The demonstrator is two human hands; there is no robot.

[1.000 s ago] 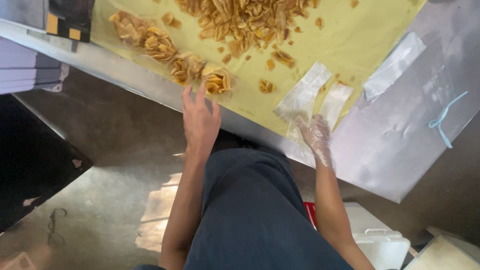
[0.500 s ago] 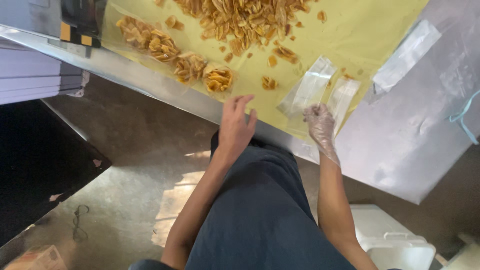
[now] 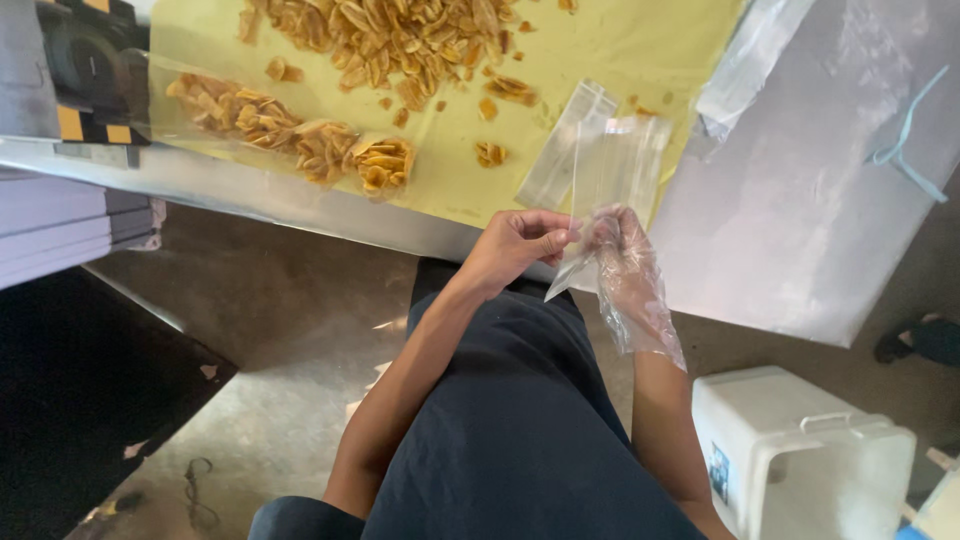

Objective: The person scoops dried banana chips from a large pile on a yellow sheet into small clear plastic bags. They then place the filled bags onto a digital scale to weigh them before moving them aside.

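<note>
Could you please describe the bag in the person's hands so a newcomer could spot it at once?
On the steel table lies a yellow sheet heaped with chips. At its near edge, the left hand and gloved right hand pinch a clear bag, upright and empty, unlike the flat ones.

A clear plastic bag is held upright at the table edge; more empty clear bags are laid flat on the yellow sheet; filled chip packets are lined up leftward.
</note>
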